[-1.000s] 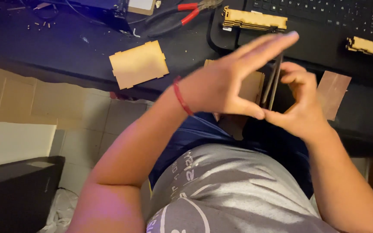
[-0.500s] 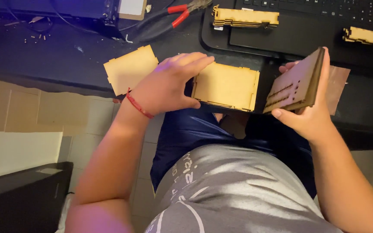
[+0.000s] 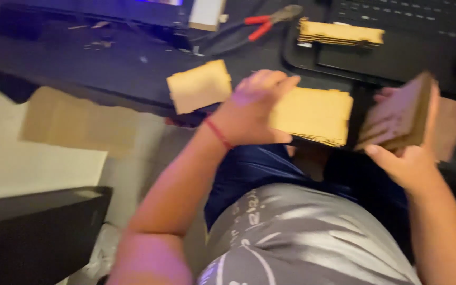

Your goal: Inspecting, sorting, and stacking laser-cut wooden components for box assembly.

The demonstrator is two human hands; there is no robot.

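Head view: black desk (image 3: 106,68) (pliers (image 3: 262,24) lying), each hand's grip closed on plywood

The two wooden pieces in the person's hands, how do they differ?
The flat panel under the left hand lies level at the desk edge; the stack of panels in the right hand is tilted up. The flat panel looks pale yellow and thin; the stack looks browner and thicker. Both are light wood with notched edges.
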